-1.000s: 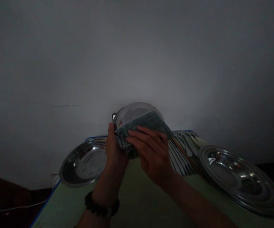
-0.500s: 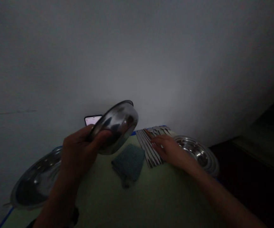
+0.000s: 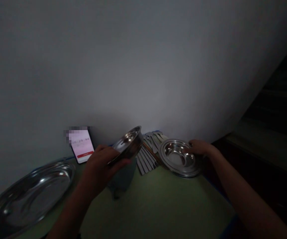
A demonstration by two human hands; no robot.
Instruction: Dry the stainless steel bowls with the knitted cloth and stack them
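Observation:
My left hand [image 3: 103, 162] is closed on the rim of a shiny steel bowl [image 3: 130, 146], thumb in front, holding it tilted above the table. My right hand [image 3: 199, 147] is at the right side of a stack of round steel dishes [image 3: 177, 141], its thumb reaching over the rim into the hollow of the top bowl [image 3: 177, 158]. The fingers beyond that rim are partly hidden. Beneath the raised bowl lies a blue-green cloth [image 3: 123, 177], partly covered from sight. Several knives [image 3: 147, 161] and other flatware lie between the cloth and the stack.
A large oval steel tray [image 3: 41, 196] rests at the left. Behind it, a phone [image 3: 82, 146] with a lit timer screen leans on the wall. The pale green table [image 3: 153, 205] has a blue edge and stands against a grey wall [image 3: 143, 66].
My right hand has moved from the flatware to the rim of the stacked dishes. The bowl in my left hand is lower and turned so its inside shows. The view has shifted right.

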